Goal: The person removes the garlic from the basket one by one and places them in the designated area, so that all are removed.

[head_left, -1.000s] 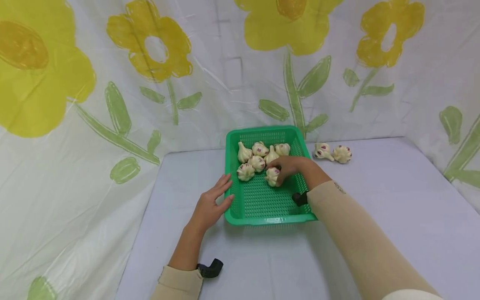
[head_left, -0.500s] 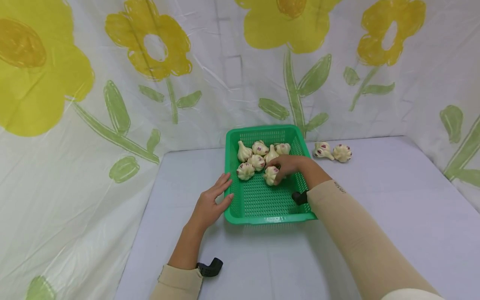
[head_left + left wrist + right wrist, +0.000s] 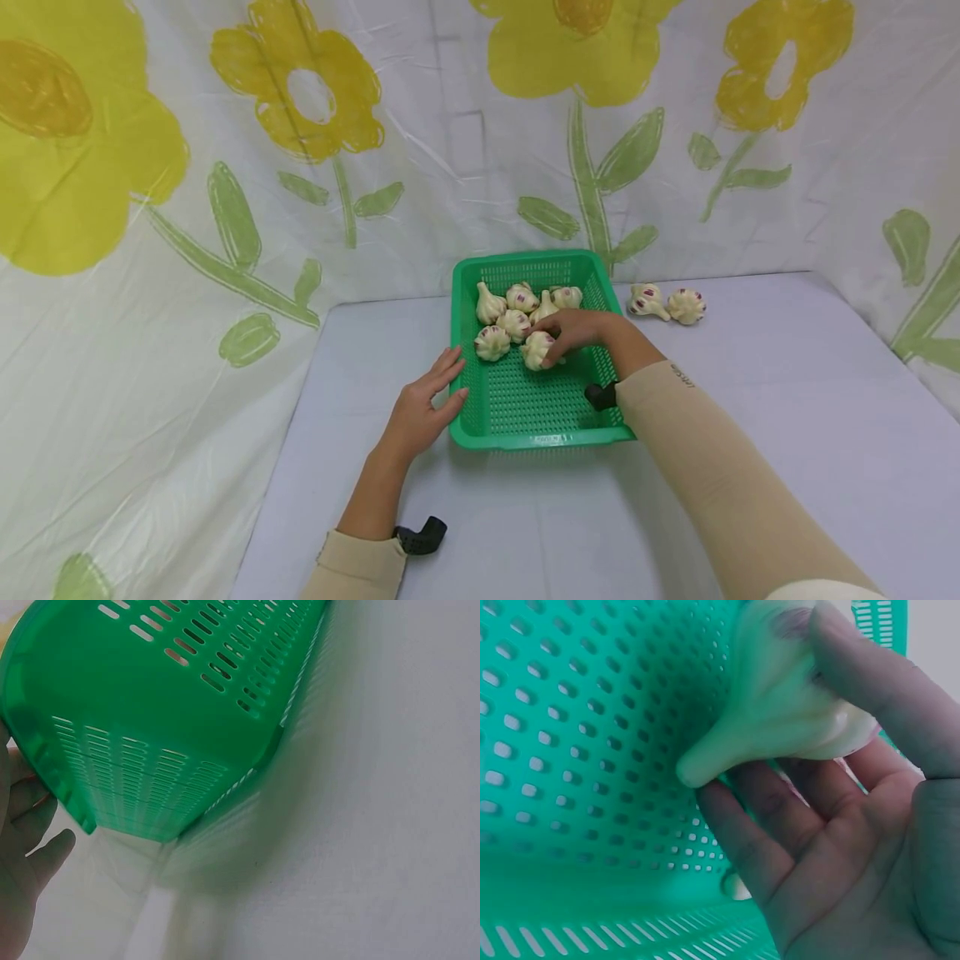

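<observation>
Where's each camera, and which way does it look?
Head: on the head, looks forward and down at a green rectangular plastic basket; left hand, right hand, beige sleeves show.
Left wrist: on that wrist, faces the basket's outside and pale tabletop; left hand shows.
Right wrist: on that wrist, looks into the basket at a cream-purple garlic bulb; right hand shows.
Head and right wrist share that bulb.
</observation>
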### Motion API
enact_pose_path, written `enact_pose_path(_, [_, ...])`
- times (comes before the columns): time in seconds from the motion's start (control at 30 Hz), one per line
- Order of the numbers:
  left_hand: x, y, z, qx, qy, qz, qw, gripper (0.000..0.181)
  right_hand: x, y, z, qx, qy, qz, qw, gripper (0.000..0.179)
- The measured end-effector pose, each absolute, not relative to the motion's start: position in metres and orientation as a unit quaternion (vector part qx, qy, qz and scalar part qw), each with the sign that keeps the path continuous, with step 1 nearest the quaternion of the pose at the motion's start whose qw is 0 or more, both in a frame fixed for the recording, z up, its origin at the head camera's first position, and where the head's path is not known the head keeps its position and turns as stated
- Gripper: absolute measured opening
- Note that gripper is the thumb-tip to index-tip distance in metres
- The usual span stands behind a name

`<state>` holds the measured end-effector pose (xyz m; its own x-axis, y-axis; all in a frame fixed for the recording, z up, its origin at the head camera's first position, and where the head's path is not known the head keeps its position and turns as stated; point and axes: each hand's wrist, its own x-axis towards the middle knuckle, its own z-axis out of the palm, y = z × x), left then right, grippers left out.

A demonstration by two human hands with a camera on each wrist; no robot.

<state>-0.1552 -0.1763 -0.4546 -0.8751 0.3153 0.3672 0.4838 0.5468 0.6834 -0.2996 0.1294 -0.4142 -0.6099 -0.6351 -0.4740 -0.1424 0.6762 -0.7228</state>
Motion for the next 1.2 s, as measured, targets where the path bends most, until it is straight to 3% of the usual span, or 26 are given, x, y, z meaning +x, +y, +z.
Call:
enact_pose_path(0.27, [-0.154,-0.176,-0.454,-0.227,-0.873,-0.419,0.100,0.048,-0.300,0.130,-0.416,-0.205,0.820,-0.375,0.381,0.079])
enact_pose_path(0.7, [-0.154,-0.175,-0.453,-0.221,-0.873,-0.426,0.091,0.049,-0.301,0.132,-0.410,-0.169,0.794,-0.503,0.296,0.076])
enact_pose_path(1.2, [-0.154,-0.175,-0.452,-0.220,-0.871,-0.432,0.088,0.049,-0.295,0.131,-0.390,-0.096,0.792,-0.593,0.108,0.072])
